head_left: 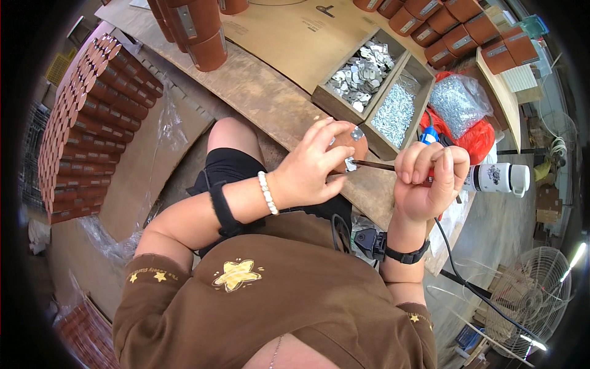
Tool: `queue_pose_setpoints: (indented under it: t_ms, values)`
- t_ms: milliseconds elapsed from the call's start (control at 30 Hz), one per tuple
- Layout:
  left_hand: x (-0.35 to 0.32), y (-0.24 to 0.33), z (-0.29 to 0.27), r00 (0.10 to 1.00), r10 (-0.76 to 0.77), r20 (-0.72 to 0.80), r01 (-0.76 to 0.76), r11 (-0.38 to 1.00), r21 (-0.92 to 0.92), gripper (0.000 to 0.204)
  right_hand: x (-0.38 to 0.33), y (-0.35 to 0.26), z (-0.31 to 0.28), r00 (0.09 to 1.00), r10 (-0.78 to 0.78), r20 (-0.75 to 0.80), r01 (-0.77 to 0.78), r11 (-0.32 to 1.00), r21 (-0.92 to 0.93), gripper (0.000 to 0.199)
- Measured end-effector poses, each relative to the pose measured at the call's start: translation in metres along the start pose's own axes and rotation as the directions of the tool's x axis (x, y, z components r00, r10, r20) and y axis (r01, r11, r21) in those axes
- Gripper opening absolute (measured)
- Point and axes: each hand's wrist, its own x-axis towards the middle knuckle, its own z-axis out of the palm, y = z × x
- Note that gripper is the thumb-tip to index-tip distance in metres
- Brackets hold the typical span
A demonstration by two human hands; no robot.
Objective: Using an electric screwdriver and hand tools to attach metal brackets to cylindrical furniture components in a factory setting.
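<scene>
A round terracotta-coloured pot (358, 149) rests at the near edge of the workbench, its flat face up with small metal plates on it. My left hand (313, 163) grips it from the left, fingers curved over the face and partly hiding it. One small metal plate (351, 164) shows beside my fingertips. In my closed right hand (430, 178) is an electric screwdriver (378, 165) with a long dark shaft and a red body, mostly covered by my fingers. Its tip meets the plate, or lies very close to it. A black cord (455, 264) runs down to the right from below that hand.
Beyond the pot stands a wooden box (319, 98) of metal plates and screws. A bag of screws (458, 104) lies in red plastic. A white bottle (501, 178) is right of my hand. Stacked pots (92, 135) fill the left; more pots (200, 37) stand on the bench.
</scene>
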Motion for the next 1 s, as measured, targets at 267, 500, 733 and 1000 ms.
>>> queue_pose_setpoints:
  t_ms: [267, 500, 733, 1000]
  values:
    - [0.003, 0.0, 0.009, 0.988, -0.023, -0.154, 0.025, 1.0, 0.014, 0.039, 0.002, 0.007, 0.001, 1.0, 0.01, 0.014, -0.01, 1.0, -0.006, 0.008]
    - [0.01, -0.024, 0.004, 0.991, 0.111, -0.07, -0.125, 0.965, -0.23, 0.034, 0.008, 0.007, -0.001, 0.993, 0.062, 0.096, -0.063, 0.998, 0.006, 0.01]
    - [0.011, -0.03, 0.002, 0.994, 0.093, -0.055, -0.105, 0.952, -0.287, 0.033, 0.012, 0.01, 0.0, 0.991, 0.078, 0.104, -0.08, 0.997, 0.014, 0.011]
    - [0.012, -0.032, 0.001, 0.993, 0.119, -0.025, -0.121, 0.953, -0.279, 0.038, 0.011, 0.009, 0.001, 0.991, 0.076, 0.114, -0.078, 0.997, 0.018, 0.011]
